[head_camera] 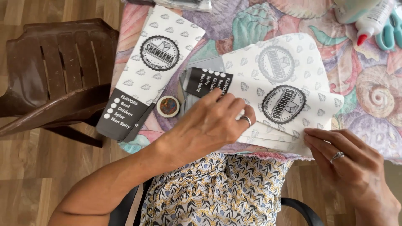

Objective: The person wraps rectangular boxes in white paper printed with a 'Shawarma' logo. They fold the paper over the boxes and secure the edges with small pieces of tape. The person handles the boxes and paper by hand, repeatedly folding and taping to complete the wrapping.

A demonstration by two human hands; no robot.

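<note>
Nearest the camera is the person's lap in a patterned dress [217,188] of yellow, blue and white leaves, with both forearms reaching up from it to the table [368,100], which is covered by a cloth printed with big pastel seashells. The left hand [209,123] lies palm down on a fanned stack of paper sleeves [289,83], white with a small grey pattern, round dark stamps and a dark band at one end; its fingers [222,98] are slightly spread and pressed flat on the top sheet near that dark band, a ring on one of them. The right hand [351,167] is at the near right corner of the same stack, at the table's edge, its fingers together and pinching the edges of the lower sheets, also with a ring. The stack lies in the middle of the table, just in front of the person. To the left, a separate paper sleeve [150,71] lies apart and slanted, its dark end toward the table's left edge. Between it and the stack sits a small roll of tape [168,106]. At the far right corner are a white glue bottle [372,21] with a red tip and teal scissors [391,31] just beside it. A brown plastic chair [54,79] stands on the wooden floor to the left.
</note>
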